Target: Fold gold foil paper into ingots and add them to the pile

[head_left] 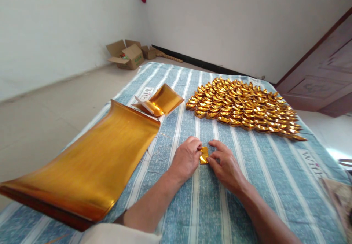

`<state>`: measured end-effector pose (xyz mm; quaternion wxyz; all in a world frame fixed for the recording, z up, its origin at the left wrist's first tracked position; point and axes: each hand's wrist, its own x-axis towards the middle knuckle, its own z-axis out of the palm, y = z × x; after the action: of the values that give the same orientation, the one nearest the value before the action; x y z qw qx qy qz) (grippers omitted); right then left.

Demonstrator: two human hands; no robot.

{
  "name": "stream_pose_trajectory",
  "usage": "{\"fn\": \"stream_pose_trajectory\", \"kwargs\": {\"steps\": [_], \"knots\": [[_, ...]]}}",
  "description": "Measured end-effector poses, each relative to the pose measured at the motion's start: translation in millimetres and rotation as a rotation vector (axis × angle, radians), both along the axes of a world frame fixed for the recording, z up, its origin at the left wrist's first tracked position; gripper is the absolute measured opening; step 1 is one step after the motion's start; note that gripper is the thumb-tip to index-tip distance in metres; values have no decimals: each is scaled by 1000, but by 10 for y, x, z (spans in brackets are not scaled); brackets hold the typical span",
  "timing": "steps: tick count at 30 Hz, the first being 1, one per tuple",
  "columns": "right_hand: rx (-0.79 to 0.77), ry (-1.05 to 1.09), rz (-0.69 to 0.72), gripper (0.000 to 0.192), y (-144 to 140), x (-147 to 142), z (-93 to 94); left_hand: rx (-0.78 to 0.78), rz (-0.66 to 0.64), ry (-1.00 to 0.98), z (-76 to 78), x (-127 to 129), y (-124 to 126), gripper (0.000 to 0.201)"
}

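Both hands meet over a small folded piece of gold paper lying on the blue-and-white striped cloth. My left hand pinches its left side with the fingertips. My right hand pinches its right side. Most of the piece is covered by my fingers. A thick stack of long gold foil sheets lies to the left of my hands, its ends curling up. Beyond my hands, at the far right, several finished folded gold ingots lie packed in overlapping rows.
A few smaller gold sheets lie curled behind the big stack. Open cardboard boxes stand on the floor in the far corner. A brown wooden door leans at the right. White walls close the room.
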<state>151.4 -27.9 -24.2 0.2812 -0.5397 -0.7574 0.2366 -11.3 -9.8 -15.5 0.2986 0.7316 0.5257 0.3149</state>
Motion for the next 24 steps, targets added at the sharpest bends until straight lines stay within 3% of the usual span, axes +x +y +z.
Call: {"fn": "stream_pose_trajectory", "kwargs": {"steps": [10,20,24], "knots": [[89,-104,4,20,5,30,-76,24,-10,19,3,1,-10,20],[-29,120,-97,14,66,175,-23,26,2,17,-20,0,-5,20],[25,173,-195,17,68,149,-21,27,-4,30,-19,1,5,21]]}}
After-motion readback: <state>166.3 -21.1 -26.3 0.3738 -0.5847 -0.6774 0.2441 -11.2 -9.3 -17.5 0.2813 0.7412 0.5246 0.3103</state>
